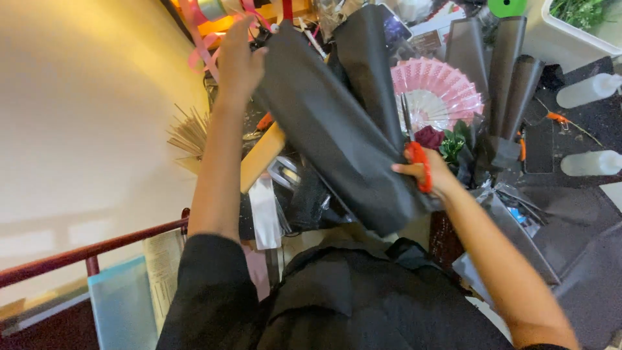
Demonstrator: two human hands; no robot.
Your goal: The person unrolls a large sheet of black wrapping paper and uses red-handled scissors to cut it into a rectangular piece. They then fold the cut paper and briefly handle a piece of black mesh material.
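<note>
My left hand (pixel 238 61) grips the upper end of a rolled black paper sheet (pixel 327 129) that slants down across the middle. My right hand (pixel 429 172) holds red-handled scissors (pixel 414 148), blades pointing up, and also pinches the lower end of the black sheet. Just beyond the scissors sits a bouquet with a pink pleated paper fan (pixel 437 91), a dark red flower (pixel 429 137) and green leaves (pixel 453 146), wrapped in black paper cones (pixel 505 71).
Pink ribbons (pixel 201 32) hang at the top left. Two white squeeze bottles (pixel 586 91) lie on the dark table at right. A bundle of wooden sticks (pixel 189 133) sits left of my arm. A red rail (pixel 84 253) and cream wall fill the left.
</note>
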